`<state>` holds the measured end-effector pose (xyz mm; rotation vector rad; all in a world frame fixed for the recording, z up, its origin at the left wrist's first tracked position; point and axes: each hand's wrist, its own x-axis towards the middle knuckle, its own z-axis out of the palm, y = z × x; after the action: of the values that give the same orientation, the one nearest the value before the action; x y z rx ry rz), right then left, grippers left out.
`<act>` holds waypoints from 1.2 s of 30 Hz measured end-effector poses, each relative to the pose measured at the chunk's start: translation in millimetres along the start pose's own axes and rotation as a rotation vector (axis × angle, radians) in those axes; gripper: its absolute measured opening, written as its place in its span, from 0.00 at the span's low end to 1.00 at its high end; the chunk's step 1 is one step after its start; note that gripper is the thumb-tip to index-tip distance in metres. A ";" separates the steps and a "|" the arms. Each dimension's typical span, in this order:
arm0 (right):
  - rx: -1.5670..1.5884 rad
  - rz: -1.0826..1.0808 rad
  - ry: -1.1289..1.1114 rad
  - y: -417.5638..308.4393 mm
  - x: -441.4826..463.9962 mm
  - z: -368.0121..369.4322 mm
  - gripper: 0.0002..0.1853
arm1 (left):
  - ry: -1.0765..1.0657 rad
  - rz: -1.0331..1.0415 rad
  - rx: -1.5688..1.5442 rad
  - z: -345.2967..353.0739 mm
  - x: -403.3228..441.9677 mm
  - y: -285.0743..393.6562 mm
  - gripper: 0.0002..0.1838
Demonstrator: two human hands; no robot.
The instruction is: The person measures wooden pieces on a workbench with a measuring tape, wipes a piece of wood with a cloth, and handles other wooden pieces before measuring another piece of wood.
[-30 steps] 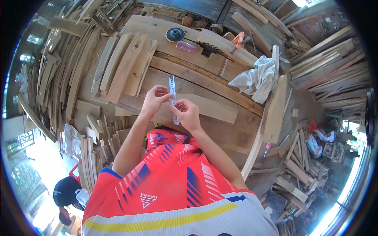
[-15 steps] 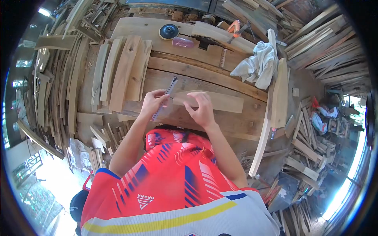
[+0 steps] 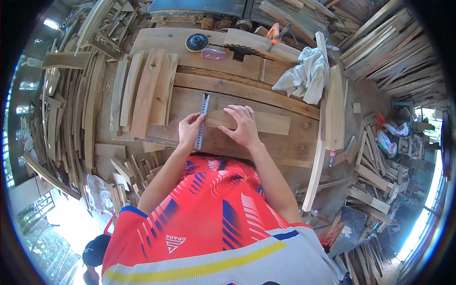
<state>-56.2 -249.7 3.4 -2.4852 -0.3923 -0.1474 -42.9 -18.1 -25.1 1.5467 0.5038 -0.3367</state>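
In the head view my left hand pinches a short strip of measuring tape between thumb and fingers. The strip stands nearly in line with my body and lies across the left end of a flat, pale board. Over that same board is my right hand, thumb and fingers apart and nothing held in it. Whether its fingertips press on the wood I cannot tell. Beneath the board is the plank top of a workbench.
Several cut boards lie side by side at the left. Farther back are a round black sanding pad, a pinkish block and an orange clamp. A white cloth is at the right, beside a long upright-lying plank.
My left hand has turned the tape strip from a slant to nearly straight and brought it against the board's left end. My right hand has shifted slightly, fingers still apart.
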 end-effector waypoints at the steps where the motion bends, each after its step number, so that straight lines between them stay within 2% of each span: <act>1: -0.001 -0.005 0.007 0.2 -0.2 -0.2 0.35 | 0.012 -0.015 -0.010 1.5 -0.9 -0.8 0.19; 7: 0.005 -0.022 0.032 2.1 -0.8 0.7 0.35 | 0.115 0.017 0.058 10.1 -4.4 -4.9 0.19; 16: 0.016 -0.038 0.057 5.0 -2.8 2.0 0.35 | 0.247 0.022 -0.078 28.0 -15.0 -2.4 0.15; 22: 0.006 -0.036 0.059 5.4 -3.4 2.1 0.35 | 0.283 -0.013 0.000 30.4 -15.3 -2.3 0.17; 31: 0.007 -0.037 0.063 5.5 -4.1 1.4 0.35 | 0.336 0.175 0.171 33.2 -11.3 -17.1 0.18; 36: 0.015 -0.042 0.070 5.2 -4.8 1.5 0.34 | 0.333 0.188 0.192 32.8 -11.2 -16.3 0.17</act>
<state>-59.1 -254.0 -1.6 -2.4506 -0.4151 -0.2478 -57.6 -52.0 -34.9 1.8344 0.5911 0.0207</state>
